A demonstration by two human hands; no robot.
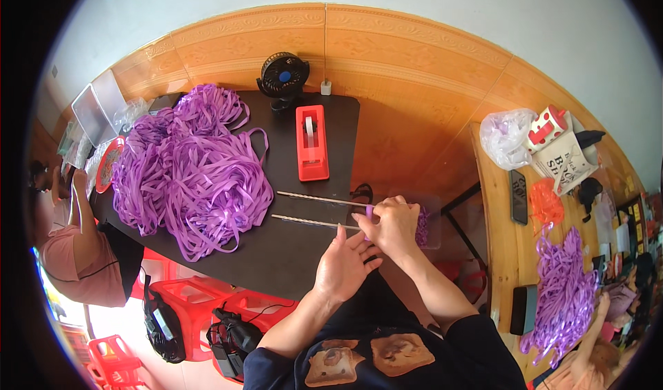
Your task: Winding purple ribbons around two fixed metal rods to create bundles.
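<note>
Two thin silver rods (314, 197) with a twisted look stick out over the right edge of the black table (276, 259), roughly parallel. At their right ends my right hand (395, 232) is closed in a pinch on a short piece of purple ribbon (369, 212). My left hand (340, 269) is open, palm up, its fingers reaching under the right one and its thumb close to the nearer rod. Whether that thumb touches the rod, I cannot tell. A large tangled heap of purple ribbon (193, 169) covers the table's left side.
A red tape dispenser (313, 155) and a black fan (283, 79) stand at the back. Below my right hand is a clear bin (432, 234) with purple bits. On the right, a wooden table (501, 252) bears more ribbon (563, 286) and a phone (518, 196). People sit on both sides.
</note>
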